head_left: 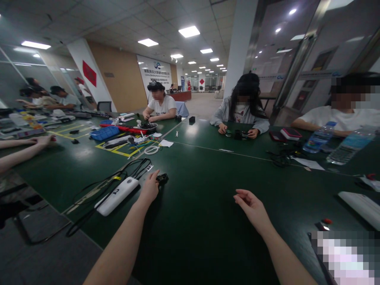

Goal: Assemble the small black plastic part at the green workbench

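Observation:
My left hand (149,189) is at the left of the green table, beside the white power strip. Its fingers are closed on a small black device (162,179) that sits low at the tabletop. The device's exact kind is too small to make out, and my hand covers its left side. Farther right, my right hand (249,205) hovers over or rests on the bare green surface; which one I cannot tell. Its fingers are loosely bent, with thumb and fingertips slightly apart and nothing between them.
Left of my left arm lie a white power strip (117,196) and black cables (130,170). Beyond are a blue basket (104,133) and a white cable coil (151,150). Water bottles (319,137) stand at right, near a phone-like screen (344,257). Several people sit around the table.

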Action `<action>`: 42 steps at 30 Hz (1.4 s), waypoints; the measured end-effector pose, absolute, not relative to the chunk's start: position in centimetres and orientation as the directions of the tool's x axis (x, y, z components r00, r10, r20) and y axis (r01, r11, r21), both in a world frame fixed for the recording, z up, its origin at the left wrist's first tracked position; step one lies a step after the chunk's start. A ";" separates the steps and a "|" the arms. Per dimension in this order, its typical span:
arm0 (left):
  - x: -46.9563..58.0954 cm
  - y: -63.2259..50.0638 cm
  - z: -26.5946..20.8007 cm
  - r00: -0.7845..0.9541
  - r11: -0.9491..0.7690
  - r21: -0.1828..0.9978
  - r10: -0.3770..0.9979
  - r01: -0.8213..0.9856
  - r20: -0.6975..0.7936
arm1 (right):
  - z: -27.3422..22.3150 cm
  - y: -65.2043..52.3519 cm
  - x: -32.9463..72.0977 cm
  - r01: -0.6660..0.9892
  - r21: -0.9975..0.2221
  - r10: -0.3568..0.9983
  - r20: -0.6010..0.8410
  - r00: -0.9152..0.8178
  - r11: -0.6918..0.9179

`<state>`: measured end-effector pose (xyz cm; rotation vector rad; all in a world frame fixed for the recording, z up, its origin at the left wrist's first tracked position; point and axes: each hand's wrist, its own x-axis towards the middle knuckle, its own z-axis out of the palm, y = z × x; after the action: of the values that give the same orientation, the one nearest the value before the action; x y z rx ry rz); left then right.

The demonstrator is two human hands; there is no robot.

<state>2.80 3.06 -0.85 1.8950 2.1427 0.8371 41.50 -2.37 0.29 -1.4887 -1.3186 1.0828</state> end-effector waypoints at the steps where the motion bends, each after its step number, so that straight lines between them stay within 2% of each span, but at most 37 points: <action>1: 2.8 3.1 -0.7 -0.186 0.054 0.490 0.956 0.870 0.225 | 0.3 -2.4 41.5 0.266 -0.961 0.996 -0.066 0.066 -0.081; 6: 2.9 2.5 0.4 -0.205 0.125 0.394 0.964 0.911 0.169 | 0.0 -2.2 41.4 0.259 -0.964 0.996 -0.052 0.067 -0.067; 10: 2.7 1.7 1.3 -0.246 0.190 0.267 0.950 0.945 0.192 | -0.2 -2.1 41.4 0.242 -0.968 0.997 -0.048 0.062 -0.061; 12: 2.4 1.5 1.5 -0.295 0.240 0.252 0.933 0.937 0.209 | -0.2 -2.1 41.5 0.236 -0.970 0.997 -0.045 0.056 -0.057; 14: 2.1 1.4 1.5 -0.337 0.272 0.290 0.919 0.918 0.204 | -0.3 -2.1 41.5 0.234 -0.971 0.998 -0.039 0.050 -0.050; 18: 3.1 1.7 1.3 -0.329 0.232 0.469 0.935 0.852 0.135 | -0.6 -2.1 41.4 0.246 -0.969 0.999 -0.007 0.036 -0.016; 22: 7.3 1.6 1.2 -0.119 0.038 0.596 0.988 0.802 0.097 | -0.6 -2.1 41.2 0.251 -0.968 0.999 0.015 0.049 0.002; 28: 16.3 0.5 0.6 0.233 -0.260 0.619 0.964 0.741 0.125 | 0.2 -2.5 40.9 0.205 -0.979 0.998 0.008 0.067 -0.006; 33: 21.7 0.1 0.3 0.391 -0.323 0.711 0.917 0.624 0.074 | 0.0 -2.4 40.8 0.174 -0.984 0.990 0.047 0.133 0.023; 37: 22.3 0.1 0.3 0.436 -0.303 0.771 0.899 0.561 0.036 | 0.2 -2.5 40.6 0.268 -0.962 0.986 0.095 0.139 0.054; 42: 21.4 0.1 0.2 0.442 -0.295 0.803 0.896 0.517 0.045 | 1.6 -3.6 39.9 0.482 -0.870 0.993 0.121 -0.004 0.108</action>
<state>21.43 0.08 0.21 1.9573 1.1866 0.6527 39.94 -3.64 1.57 -1.4822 -1.5984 0.8192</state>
